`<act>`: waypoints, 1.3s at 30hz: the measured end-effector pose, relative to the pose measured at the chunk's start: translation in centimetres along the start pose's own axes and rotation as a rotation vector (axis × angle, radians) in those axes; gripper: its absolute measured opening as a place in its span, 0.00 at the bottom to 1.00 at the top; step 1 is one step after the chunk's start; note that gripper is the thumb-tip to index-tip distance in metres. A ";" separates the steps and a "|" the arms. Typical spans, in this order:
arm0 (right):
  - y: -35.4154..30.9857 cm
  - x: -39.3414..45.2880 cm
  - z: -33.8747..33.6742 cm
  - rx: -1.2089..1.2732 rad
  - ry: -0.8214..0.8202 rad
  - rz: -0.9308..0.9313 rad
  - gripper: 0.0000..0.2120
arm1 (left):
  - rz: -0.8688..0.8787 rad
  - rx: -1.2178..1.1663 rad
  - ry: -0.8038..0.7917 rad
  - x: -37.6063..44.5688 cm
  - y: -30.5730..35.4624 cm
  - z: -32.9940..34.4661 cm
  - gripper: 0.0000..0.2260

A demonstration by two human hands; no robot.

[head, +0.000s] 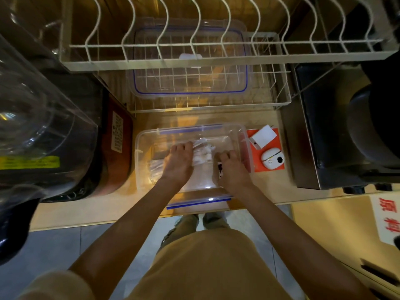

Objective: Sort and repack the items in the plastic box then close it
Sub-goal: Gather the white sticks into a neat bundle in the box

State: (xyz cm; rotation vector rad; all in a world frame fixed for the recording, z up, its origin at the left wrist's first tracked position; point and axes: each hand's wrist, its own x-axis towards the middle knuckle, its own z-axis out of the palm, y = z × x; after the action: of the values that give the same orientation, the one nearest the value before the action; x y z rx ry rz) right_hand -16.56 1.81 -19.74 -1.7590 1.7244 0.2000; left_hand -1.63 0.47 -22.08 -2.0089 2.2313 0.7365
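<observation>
A clear plastic box (pixel 142 137) with blue clips stands open on the counter in front of me. Both my hands are inside it. My left hand (pixel 178 161) rests on a bundle of white packets (pixel 202 153) in the middle of the box, fingers bent over them. My right hand (pixel 230 167) grips a small dark item (pixel 220 168) at the box's right side. More clear-wrapped white pieces (pixel 154 167) lie at the box's left. The clear lid (pixel 190 61) with a blue seal lies on the lower wire rack behind the box.
An orange card (pixel 275 165) right of the box carries a white cube (pixel 263 136) and a white oval device (pixel 272 159). A wire dish rack (pixel 216 55) overhangs the back. A dark appliance (pixel 346 126) stands at right, a clear jug (pixel 39 118) and a red container (pixel 116 148) at left.
</observation>
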 end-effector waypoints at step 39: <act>-7.7 -1.2 -3.3 1.079 0.225 -0.314 0.12 | 0.165 -1.184 0.094 -1.4 -1.1 -4.5 0.18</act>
State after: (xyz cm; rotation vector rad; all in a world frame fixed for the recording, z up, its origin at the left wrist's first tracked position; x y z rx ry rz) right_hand -10.54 0.35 -13.93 -1.1846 1.2442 -0.9248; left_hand 0.83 0.01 -17.90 -2.1649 2.2060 2.4535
